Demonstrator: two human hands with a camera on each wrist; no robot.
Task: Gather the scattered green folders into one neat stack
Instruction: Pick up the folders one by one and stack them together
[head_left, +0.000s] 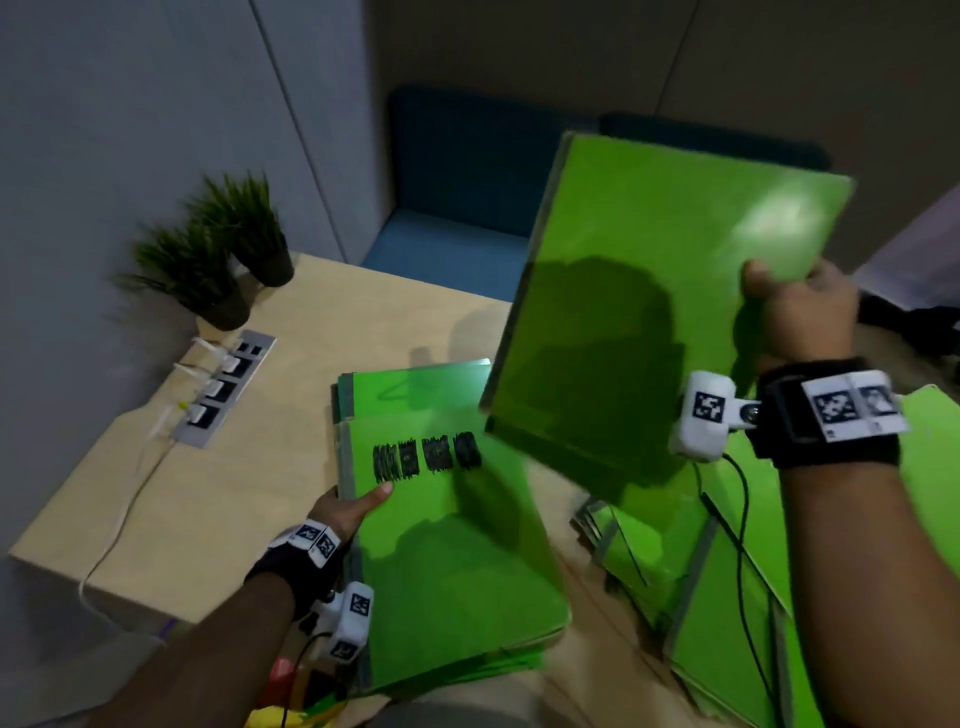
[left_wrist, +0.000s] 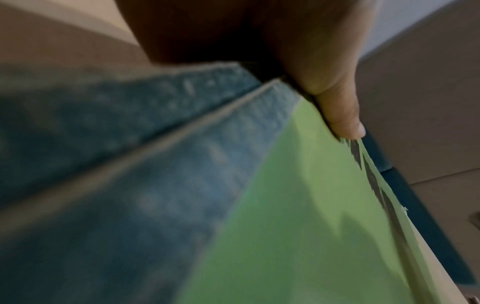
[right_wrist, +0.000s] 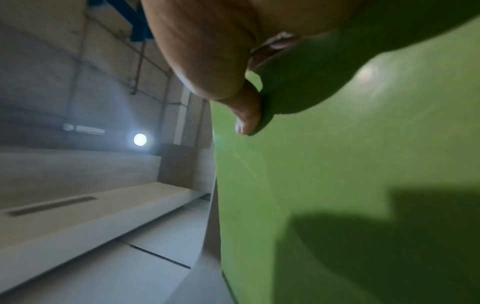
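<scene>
Adding to the stack.
Your right hand (head_left: 800, 306) is pinching a flat green plastic folder (head_left: 649, 291) above the stack of green folders (head_left: 447, 525); your left hand (head_left: 348, 506) is gripping the stack's edge. Be squaring corners while lowering.

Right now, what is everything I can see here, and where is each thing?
raised folder: one, green, held in the air over the table's right part
folder stack: several, green with black scribbles on top, table's middle
loose folders: several, green, spread on the table's right side
table: one, light wood
potted plants: two, dark green in black pots, far left corner
socket strip: one, grey, set into the table's left edge
sofa: one, blue, behind the table
left hand: grips the stack's left edge
right hand: pinches the raised folder's right edge
</scene>
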